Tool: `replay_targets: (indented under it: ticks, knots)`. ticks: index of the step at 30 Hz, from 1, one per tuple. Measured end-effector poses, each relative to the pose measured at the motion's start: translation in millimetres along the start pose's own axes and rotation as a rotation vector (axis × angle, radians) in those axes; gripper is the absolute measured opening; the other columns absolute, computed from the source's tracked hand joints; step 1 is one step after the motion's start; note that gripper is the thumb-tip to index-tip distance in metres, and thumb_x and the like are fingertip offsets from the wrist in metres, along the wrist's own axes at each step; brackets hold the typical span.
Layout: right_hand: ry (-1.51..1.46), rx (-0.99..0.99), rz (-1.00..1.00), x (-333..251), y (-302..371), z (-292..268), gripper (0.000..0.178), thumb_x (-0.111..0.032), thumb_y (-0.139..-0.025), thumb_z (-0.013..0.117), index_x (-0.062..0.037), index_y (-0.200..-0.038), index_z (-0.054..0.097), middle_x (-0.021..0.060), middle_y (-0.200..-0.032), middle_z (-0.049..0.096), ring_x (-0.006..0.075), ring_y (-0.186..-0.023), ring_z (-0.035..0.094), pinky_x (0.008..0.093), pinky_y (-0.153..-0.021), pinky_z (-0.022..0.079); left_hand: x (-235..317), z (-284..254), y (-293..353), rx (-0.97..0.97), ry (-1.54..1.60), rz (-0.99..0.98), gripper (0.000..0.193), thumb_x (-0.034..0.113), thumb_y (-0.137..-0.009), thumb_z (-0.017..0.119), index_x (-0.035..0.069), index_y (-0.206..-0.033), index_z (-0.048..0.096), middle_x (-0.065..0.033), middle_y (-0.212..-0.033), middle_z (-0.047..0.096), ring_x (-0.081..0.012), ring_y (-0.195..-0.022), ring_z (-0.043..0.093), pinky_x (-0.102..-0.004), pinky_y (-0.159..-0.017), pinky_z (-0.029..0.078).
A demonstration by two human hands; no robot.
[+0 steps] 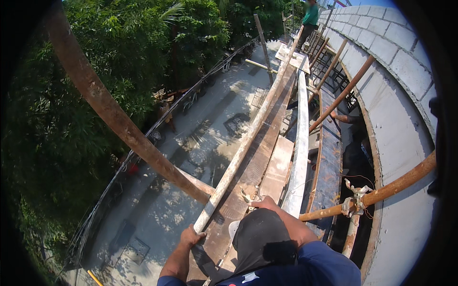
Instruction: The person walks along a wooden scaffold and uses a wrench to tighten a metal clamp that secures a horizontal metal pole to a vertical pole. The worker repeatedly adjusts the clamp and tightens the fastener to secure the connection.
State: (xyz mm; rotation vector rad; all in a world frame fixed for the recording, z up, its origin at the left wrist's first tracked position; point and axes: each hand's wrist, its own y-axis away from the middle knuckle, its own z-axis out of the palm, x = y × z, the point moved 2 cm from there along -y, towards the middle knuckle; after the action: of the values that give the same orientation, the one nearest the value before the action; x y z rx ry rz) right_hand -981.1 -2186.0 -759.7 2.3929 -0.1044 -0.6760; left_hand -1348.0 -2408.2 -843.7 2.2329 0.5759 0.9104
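Note:
My left hand (192, 236) is wrapped round the near end of a long, pale, rust-stained scaffold pole (248, 143), which runs away toward the far end of the platform. My right hand (266, 203) is closed on a whitish scaffold clamp (247, 196) over the planks; its fingers are partly hidden. Beneath the pole lies a long brown plank (260, 155), with a shorter board (279, 159) beside it. My bent, black-clothed knee (267, 233) rises between my arms and covers part of the boards.
A thick rusty pole (109, 107) slants across the left. Another rusty pole (405, 181) carries a clamp (355, 200) at right, near a block wall (396, 86). A person in green (311, 16) stands far off; another person's arm (346, 118) shows below. Cables border trees.

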Motion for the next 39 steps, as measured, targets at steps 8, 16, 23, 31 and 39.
replay_targets:
  ticks: [8, 16, 23, 31, 39]
  knots:
    - [0.019, 0.044, 0.019, -14, -17, 10, 0.083, -0.065, -0.064, 0.078, 0.0126, -0.094, 0.074, 0.0280, -0.094, 0.074, 0.0374, -0.089, 0.074, 0.0418, -0.079, 0.056, 17, -71, 76, 0.025, -0.102, 0.075, 0.079, 0.046, -0.072, 0.081, -0.004, -0.130, 0.059, -0.0280, -0.118, 0.070, -0.0424, -0.110, 0.069, -0.0457, -0.095, 0.055]
    - [-0.287, 0.017, -0.123, -40, -36, 27, 0.074, -0.046, -0.065, 0.093, 0.0129, -0.104, 0.072, 0.0203, -0.098, 0.076, 0.0280, -0.083, 0.074, 0.0402, -0.074, 0.057, 59, -280, 308, 0.326, -0.165, 0.009, 0.063, 0.034, -0.074, 0.076, 0.002, -0.125, 0.057, -0.0280, -0.095, 0.072, -0.0451, -0.094, 0.070, -0.0503, -0.084, 0.055]
    - [-0.887, -0.237, -0.322, -165, -20, -35, 0.036, -0.025, -0.085, 0.080, 0.0022, -0.107, 0.073, 0.0093, -0.089, 0.073, 0.0175, -0.074, 0.069, 0.0301, -0.068, 0.057, 77, -398, 450, 0.888, -0.367, -0.041, 0.065, 0.020, -0.062, 0.079, 0.007, -0.121, 0.055, -0.0236, -0.091, 0.070, -0.0441, -0.091, 0.069, -0.0515, -0.081, 0.053]
    - [-1.373, -0.646, -0.739, -437, 54, -98, 0.033, -0.041, -0.087, 0.081, -0.0103, -0.094, 0.073, -0.0010, -0.074, 0.069, 0.0135, -0.057, 0.064, 0.0285, -0.048, 0.050, 46, -497, 490, 1.352, -0.581, -0.112, 0.068, 0.008, -0.061, 0.069, 0.004, -0.126, 0.051, -0.0248, -0.105, 0.068, -0.0475, -0.102, 0.065, -0.0528, -0.089, 0.051]
    - [-1.764, -0.945, -0.982, -537, 154, -87, 0.035, -0.052, -0.085, 0.081, -0.0198, -0.092, 0.069, -0.0020, -0.075, 0.068, 0.0188, -0.060, 0.067, 0.0317, -0.052, 0.055, -50, -469, 512, 1.387, -0.702, -0.300, 0.078, 0.014, -0.068, 0.069, -0.002, -0.142, 0.051, -0.0252, -0.125, 0.064, -0.0435, -0.115, 0.061, -0.0503, -0.102, 0.047]
